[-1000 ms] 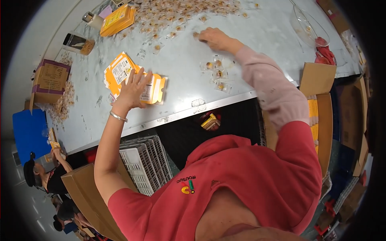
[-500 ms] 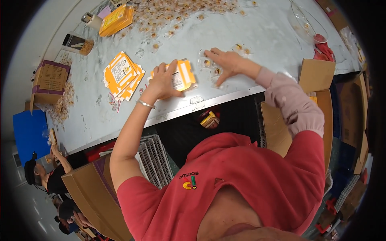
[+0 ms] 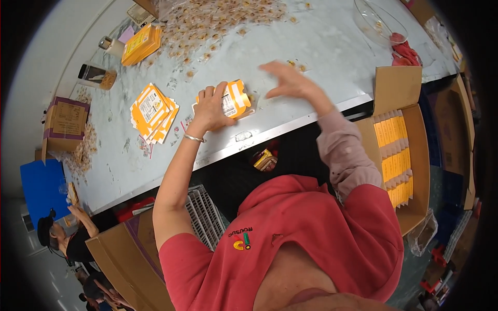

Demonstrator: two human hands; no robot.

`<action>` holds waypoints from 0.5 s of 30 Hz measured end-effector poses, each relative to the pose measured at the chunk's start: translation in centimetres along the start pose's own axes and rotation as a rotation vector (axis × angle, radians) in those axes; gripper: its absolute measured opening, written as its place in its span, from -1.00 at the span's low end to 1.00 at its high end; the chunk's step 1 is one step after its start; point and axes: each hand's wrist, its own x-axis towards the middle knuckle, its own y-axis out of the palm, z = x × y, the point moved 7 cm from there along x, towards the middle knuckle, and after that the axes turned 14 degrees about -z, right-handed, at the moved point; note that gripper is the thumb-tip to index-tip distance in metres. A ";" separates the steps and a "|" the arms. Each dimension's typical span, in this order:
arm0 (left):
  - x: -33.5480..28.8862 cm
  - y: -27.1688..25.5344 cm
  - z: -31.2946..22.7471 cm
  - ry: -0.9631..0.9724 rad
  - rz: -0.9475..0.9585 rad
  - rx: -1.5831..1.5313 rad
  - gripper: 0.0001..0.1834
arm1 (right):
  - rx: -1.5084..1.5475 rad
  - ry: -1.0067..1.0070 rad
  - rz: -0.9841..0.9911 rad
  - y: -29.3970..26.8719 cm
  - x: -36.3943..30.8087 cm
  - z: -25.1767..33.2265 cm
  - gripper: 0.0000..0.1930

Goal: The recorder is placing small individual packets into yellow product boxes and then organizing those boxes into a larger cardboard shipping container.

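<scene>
My left hand [image 3: 211,110] is closed around a small orange-and-white carton [image 3: 233,99] at the table's front edge. Its fingers lie over the left part of the carton, hiding that end. Clear plastic packets [image 3: 253,101] show at the carton's right end; whether they are inside or beside it I cannot tell. My right hand [image 3: 293,84] is over the table to the right of the carton, slightly blurred, with thumb and fingers apart and nothing in them. Just beyond it lie a few small clear packets [image 3: 298,66]. Left of my left hand is a stack of flat orange-and-white cartons [image 3: 153,113].
A large pile of small packets [image 3: 218,26] covers the far table, beside an orange stack [image 3: 141,44]. A jar [image 3: 98,76] stands at left. On the right are a clear bowl [image 3: 381,23], a red cloth [image 3: 404,51] and an open cardboard box [image 3: 421,171] holding rows of orange cartons.
The packets that lay under my right hand are gone from that spot, and packets show at the carton's right end. My view has shifted, bringing the cartons in the right-hand box into sight.
</scene>
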 end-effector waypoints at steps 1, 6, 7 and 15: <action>-0.2 -0.1 0.3 -0.012 -0.003 0.004 0.11 | -0.074 0.188 0.046 -1.9 -0.3 -2.0 -0.09; 1.2 0.8 -1.9 -0.026 0.075 0.024 0.16 | -0.376 0.534 0.356 -3.8 -2.2 -6.4 -0.13; 1.7 1.2 -2.7 -0.027 0.071 0.021 0.16 | -0.238 0.407 0.341 -2.1 -1.7 -5.8 -0.19; 1.9 0.4 -1.6 0.003 -0.141 -0.169 0.13 | 0.349 0.466 0.244 3.8 3.0 1.3 -0.42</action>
